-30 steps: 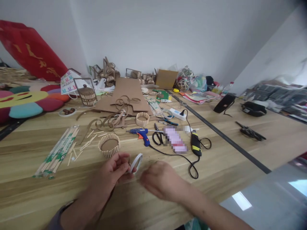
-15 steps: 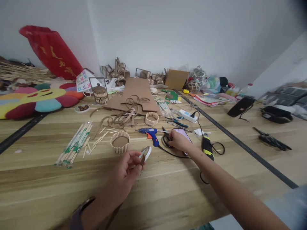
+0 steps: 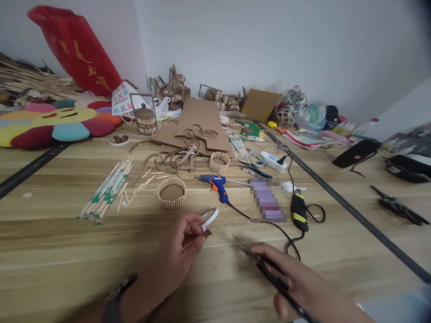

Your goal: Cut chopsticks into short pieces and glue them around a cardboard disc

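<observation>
My left hand [image 3: 182, 244] is closed over the wood table, pinching a thin white ring [image 3: 210, 219] and the end of a brown strip [image 3: 208, 233] between thumb and fingers. More of the strip seems to hang below the wrist. Black-handled scissors [image 3: 276, 281] are in my right hand [image 3: 303, 280], blades towards the left hand and blurred by motion. Just beyond the left hand stands a round basket of short wooden sticks [image 3: 171, 197]. Farther back is a second stick ring [image 3: 219, 162]. A blue glue gun [image 3: 215, 183] lies between the hands, farther away.
A blurred-out purple phone-like rectangle [image 3: 267, 199] and a black-yellow rotary tool [image 3: 299, 211] with cords lie right. Bagged sticks [image 3: 107, 190] and loose pieces lie left. Brown strips [image 3: 175, 159] and cardboard [image 3: 198, 116] lie behind, near a white power strip [image 3: 273, 161].
My right hand has picked up the scissors from beside the phone-like rectangle and brought them nearer, towards the left hand. The left hand still holds the ring and strip.
</observation>
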Tool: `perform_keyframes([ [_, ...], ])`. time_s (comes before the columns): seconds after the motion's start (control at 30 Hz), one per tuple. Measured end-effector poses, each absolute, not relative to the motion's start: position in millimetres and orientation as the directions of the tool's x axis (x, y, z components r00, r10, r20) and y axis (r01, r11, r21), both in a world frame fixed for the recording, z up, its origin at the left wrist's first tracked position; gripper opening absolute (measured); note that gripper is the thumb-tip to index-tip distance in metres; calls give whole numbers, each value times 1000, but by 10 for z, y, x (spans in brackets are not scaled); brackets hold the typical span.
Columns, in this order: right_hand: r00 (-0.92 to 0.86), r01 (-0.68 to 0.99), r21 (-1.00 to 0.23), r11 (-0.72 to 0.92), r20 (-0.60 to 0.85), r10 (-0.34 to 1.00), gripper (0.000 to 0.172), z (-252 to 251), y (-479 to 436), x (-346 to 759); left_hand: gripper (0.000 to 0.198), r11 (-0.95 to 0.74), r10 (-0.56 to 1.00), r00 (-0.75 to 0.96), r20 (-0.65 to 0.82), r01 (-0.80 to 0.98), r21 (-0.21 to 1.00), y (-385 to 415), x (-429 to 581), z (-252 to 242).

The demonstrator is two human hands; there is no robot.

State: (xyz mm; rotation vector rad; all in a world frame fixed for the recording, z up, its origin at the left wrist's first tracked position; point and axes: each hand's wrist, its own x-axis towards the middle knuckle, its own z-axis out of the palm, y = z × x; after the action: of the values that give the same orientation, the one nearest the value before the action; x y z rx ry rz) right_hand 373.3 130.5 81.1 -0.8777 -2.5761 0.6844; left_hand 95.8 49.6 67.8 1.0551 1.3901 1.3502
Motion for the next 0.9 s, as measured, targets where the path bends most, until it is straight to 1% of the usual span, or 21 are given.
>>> perform_keyframes([
  [0.07,-771,468,-687,556,-10,636,39,797,1160,3579,21,38,973,-230,-37,3,999,479,975,640],
  [0.13,-765,474,-780,409,-136,629,29,802,1101,3432,16,34,974,-224,-31,11,999,466,984,602],
  [0.2,-755,478,-822,310,-203,623,22,815,1105,3321,12,40,977,-212,-37,12,999,458,988,579],
  [0.33,-738,479,-854,203,-267,619,29,831,1166,3208,8,67,981,-182,-64,13,998,458,991,578],
  [0.47,-737,478,-858,190,-274,618,31,821,1198,3158,13,64,984,-169,-61,11,998,467,995,585],
  [0.63,-750,484,-845,226,-269,604,37,806,1208,3121,19,27,985,-171,-23,22,999,478,993,576],
  [0.8,-774,483,-803,349,-205,599,43,837,1238,3083,24,31,991,-128,-28,23,999,485,997,602],
  [0.9,-781,503,-760,412,-195,594,48,864,1266,3061,26,27,992,-128,-20,52,998,488,1006,613],
])
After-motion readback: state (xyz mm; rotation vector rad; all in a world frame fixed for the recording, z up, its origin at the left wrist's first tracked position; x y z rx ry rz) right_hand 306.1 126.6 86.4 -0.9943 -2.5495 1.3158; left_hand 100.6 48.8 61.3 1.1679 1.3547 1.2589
